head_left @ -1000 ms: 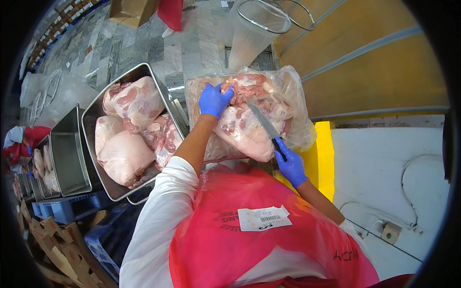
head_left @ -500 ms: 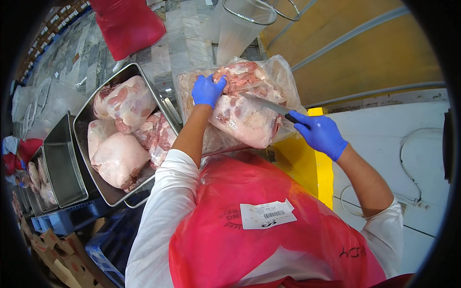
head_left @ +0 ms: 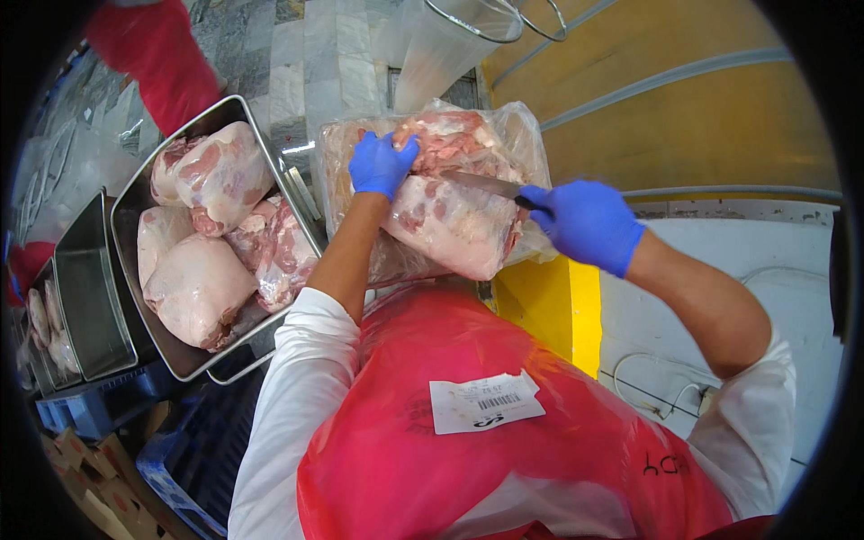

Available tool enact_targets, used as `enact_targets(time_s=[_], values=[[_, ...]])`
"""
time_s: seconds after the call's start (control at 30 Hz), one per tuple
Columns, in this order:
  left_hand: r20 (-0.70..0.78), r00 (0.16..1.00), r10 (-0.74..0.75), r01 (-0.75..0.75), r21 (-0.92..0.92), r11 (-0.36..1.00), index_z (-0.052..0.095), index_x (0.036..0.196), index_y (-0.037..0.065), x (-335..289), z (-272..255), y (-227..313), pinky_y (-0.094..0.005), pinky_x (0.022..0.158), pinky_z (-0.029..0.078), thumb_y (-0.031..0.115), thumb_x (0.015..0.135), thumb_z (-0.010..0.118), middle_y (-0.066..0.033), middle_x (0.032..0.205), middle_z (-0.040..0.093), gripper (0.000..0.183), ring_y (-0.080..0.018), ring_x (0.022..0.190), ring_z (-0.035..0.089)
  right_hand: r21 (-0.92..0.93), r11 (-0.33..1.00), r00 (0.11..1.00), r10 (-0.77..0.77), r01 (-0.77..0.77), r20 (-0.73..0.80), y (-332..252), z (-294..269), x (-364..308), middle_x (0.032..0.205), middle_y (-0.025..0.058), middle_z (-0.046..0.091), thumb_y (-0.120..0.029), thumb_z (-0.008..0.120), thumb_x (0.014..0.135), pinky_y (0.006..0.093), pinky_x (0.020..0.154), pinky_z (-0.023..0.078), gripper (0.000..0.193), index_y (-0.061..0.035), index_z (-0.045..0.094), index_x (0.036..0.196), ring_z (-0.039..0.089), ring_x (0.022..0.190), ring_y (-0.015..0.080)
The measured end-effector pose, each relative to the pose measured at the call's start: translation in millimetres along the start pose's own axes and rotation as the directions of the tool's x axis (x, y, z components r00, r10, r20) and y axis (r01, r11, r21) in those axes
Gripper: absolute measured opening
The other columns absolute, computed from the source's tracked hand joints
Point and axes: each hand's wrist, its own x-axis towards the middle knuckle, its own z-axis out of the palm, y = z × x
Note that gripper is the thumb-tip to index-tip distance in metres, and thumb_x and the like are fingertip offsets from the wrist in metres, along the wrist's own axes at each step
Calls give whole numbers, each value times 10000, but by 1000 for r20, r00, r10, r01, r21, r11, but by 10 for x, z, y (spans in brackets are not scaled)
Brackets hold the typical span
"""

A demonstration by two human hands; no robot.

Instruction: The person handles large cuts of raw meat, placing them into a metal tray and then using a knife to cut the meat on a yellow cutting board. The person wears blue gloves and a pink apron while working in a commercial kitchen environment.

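A large raw bone-in cut of meat with pale skin (head_left: pixel 450 229) lies on clear plastic wrap (head_left: pixel 525 135) before me, its upper part cut open to red flesh. My left hand (head_left: pixel 382 166), in a blue glove, grips the opened flap at the far left, thumb and fingers apart across it. In my blue-gloved right hand (head_left: pixel 589 225) is a knife (head_left: pixel 486 184) with a dark handle, closed in the fist. Its blade points left and lies along the cut between the flap and the skin-covered part; the tip sits at the flesh, partly hidden.
To the left a deep metal tub (head_left: pixel 123 236) holds several raw meat cuts (head_left: pixel 200 286). More metal tubs (head_left: pixel 94 279) stand beyond it, by blue pallets (head_left: pixel 90 400). A person in a red apron (head_left: pixel 148 63) stands at the far left. A clear bag hangs on a metal ring (head_left: pixel 472 31). Yellow bin (head_left: pixel 549 301) at right.
The view has shifted slightly. My right hand has turned and the elbow swung outward, the blade now lying flatter in the cut. My left hand keeps its place on the flap.
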Motion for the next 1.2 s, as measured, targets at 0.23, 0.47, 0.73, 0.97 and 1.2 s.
enact_targets(time_s=[0.23, 0.47, 0.73, 0.97, 1.2], values=[[-85, 995, 44, -39, 61, 997, 786, 1033, 75, 7, 122, -85, -508, 870, 545, 639, 869, 573, -311, 1085, 677, 624, -433, 980, 684, 176, 958, 945, 260, -227, -200, 33, 1651, -402, 800, 205, 676, -366, 530, 1014, 531, 591, 530, 511, -293, 440, 1512, 670, 670, 402], [76, 997, -11, 1, 121, 993, 778, 1027, 44, 150, -4, 3, -505, 913, 526, 644, 884, 541, -293, 1094, 688, 661, -439, 1028, 675, 237, 936, 897, 326, -261, -298, 9, 2276, -377, 820, 210, 664, -416, 486, 1033, 544, 593, 531, 506, -312, 428, 1525, 662, 656, 412], [110, 993, -34, 21, 124, 992, 727, 1188, 29, -44, -36, -79, -486, 959, 513, 686, 912, 490, -305, 1202, 661, 751, -435, 1118, 653, 476, 853, 836, 413, -215, -361, -482, 2740, -260, 854, 221, 683, -381, 520, 1021, 548, 647, 532, 510, -300, 446, 1519, 673, 719, 430], [-275, 916, 293, -305, -1, 952, 743, 1085, 67, -432, -309, -172, -470, 857, 527, 401, 912, 673, -203, 1033, 682, 382, -374, 998, 660, 702, 704, 839, 443, -108, -315, -152, 2549, -753, 977, 205, 720, -385, 599, 975, 477, 744, 557, 472, -281, 564, 1434, 703, 844, 399], [-18, 671, 741, -694, 338, 636, 677, 1076, 127, -393, 62, 542, -469, 790, 483, 222, 898, 649, -150, 970, 604, 204, -349, 947, 596, 711, 686, 786, 520, -151, -335, -133, 2681, -1283, 1029, 190, 732, -319, 684, 931, 439, 768, 568, 458, -261, 625, 1381, 717, 885, 374]])
